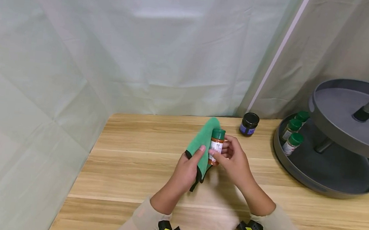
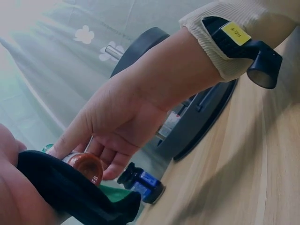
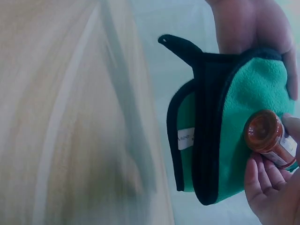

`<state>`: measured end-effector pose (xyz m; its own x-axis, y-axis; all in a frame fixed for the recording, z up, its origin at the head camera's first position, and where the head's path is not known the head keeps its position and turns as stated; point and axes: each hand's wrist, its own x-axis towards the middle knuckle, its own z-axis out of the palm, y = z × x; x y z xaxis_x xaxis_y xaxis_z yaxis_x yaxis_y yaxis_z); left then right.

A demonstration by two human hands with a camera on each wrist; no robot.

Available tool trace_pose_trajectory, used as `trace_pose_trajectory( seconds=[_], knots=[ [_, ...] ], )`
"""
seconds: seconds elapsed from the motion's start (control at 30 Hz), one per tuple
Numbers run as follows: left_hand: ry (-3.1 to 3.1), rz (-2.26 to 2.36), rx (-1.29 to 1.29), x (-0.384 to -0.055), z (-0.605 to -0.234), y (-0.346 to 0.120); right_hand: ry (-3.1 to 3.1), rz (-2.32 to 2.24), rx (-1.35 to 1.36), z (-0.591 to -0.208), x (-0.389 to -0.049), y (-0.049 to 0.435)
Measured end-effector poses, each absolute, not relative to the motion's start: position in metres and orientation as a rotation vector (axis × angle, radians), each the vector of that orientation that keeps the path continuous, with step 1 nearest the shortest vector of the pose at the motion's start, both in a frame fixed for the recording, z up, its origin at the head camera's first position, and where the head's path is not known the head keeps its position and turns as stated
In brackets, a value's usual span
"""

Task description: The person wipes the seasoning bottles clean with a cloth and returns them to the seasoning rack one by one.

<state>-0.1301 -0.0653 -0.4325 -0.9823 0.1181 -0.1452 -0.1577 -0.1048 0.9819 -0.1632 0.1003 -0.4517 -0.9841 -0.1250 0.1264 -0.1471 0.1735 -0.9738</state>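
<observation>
A green cloth with black edging [image 1: 202,140] hangs folded from my left hand [image 1: 186,170], whose thumb lies over its front. Against the cloth stands a spice jar [image 1: 216,146] with a green lid, white label and reddish contents. My right hand [image 1: 236,162] pinches this jar between thumb and fingers from the right side. Seen in the right wrist view, the bottom of the spice jar [image 3: 262,131] faces the camera and touches the green face of the cloth [image 3: 239,154]. Both things are held above the table.
A dark jar with a blue label [image 1: 249,124] stands near the table's back edge. At right is a two-tier grey round rack [image 1: 325,180]; several green-lidded spice jars [image 1: 292,143] stand on its lower tier. Pale curtains [image 1: 177,55] hang behind the wooden table [image 1: 124,183].
</observation>
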Motion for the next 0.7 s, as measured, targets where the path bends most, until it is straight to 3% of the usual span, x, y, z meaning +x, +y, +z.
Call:
trace_pose_trajectory(
  seconds=[0.7],
  knots=[
    [2.026,2.269,-0.128,-0.134,-0.4339,-0.0693,-2.521,1.908,0.405,-0.4569,-0.1583,0.0944]
  ],
)
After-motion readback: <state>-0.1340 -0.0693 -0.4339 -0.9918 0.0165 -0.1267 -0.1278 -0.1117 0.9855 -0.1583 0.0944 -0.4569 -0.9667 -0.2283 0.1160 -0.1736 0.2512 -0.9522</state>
